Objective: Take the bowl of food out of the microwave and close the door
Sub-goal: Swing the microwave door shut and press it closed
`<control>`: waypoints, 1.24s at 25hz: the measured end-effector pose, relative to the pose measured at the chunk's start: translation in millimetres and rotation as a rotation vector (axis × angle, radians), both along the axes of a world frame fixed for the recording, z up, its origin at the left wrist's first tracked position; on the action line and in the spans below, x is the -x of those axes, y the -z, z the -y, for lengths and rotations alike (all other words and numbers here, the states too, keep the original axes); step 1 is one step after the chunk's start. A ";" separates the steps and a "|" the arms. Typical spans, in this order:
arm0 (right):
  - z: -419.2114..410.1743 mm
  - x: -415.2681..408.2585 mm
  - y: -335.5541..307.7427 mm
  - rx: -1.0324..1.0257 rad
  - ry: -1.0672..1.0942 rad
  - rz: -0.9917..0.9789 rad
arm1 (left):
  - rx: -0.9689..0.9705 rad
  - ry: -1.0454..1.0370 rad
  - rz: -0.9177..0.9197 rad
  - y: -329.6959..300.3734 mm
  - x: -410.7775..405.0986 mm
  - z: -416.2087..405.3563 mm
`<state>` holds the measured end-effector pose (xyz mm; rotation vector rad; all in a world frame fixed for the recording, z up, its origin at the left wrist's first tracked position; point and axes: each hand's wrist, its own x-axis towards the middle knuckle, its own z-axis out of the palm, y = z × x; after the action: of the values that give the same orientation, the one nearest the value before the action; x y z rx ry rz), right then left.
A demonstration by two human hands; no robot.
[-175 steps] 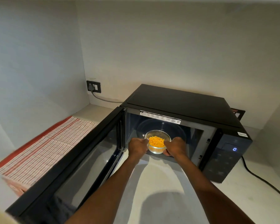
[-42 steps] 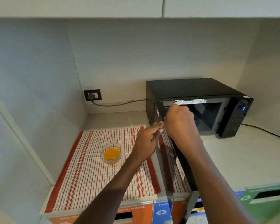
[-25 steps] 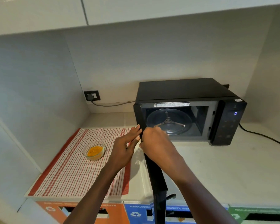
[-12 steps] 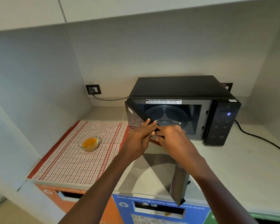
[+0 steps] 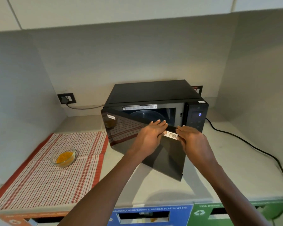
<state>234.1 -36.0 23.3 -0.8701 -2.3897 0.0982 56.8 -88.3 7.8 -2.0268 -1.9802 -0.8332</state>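
The black microwave (image 5: 153,92) stands against the back wall. Its door (image 5: 126,132) is hinged at the left and stands partly ajar, and the bare glass turntable shows through the gap. Both hands rest on the door's outer face near its top edge. My left hand (image 5: 149,136) lies flat with fingers extended. My right hand (image 5: 192,137) presses flat next to a white sticker. The glass bowl of orange food (image 5: 64,157) sits on the striped cloth at the left, away from both hands.
A red-and-white striped cloth (image 5: 44,180) covers the left of the counter (image 5: 219,173). A black power cord (image 5: 252,147) runs along the right. A wall socket (image 5: 66,98) sits at the back left. Recycling bin slots (image 5: 145,214) line the front below the counter.
The door has swung from wide open toward the microwave, now only partly ajar. Both hands followed it, pushing on its outer face. The bowl has stayed on the cloth.
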 end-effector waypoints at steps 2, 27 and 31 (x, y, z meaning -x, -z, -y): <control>-21.1 -5.0 7.0 0.034 0.031 -0.029 | 0.009 -0.036 -0.036 -0.2 -0.3 -16.3; -199.3 51.0 30.2 -0.167 -0.022 0.220 | 0.124 -0.424 -0.163 12.5 12.3 -153.0; -205.9 56.9 32.1 -0.159 -0.029 0.194 | 0.081 -0.428 -0.184 13.8 13.0 -154.1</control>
<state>177.2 169.9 -8.8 -0.8024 -2.5487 -0.1707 43.8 65.8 -6.0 -1.5560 -2.2454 -0.4625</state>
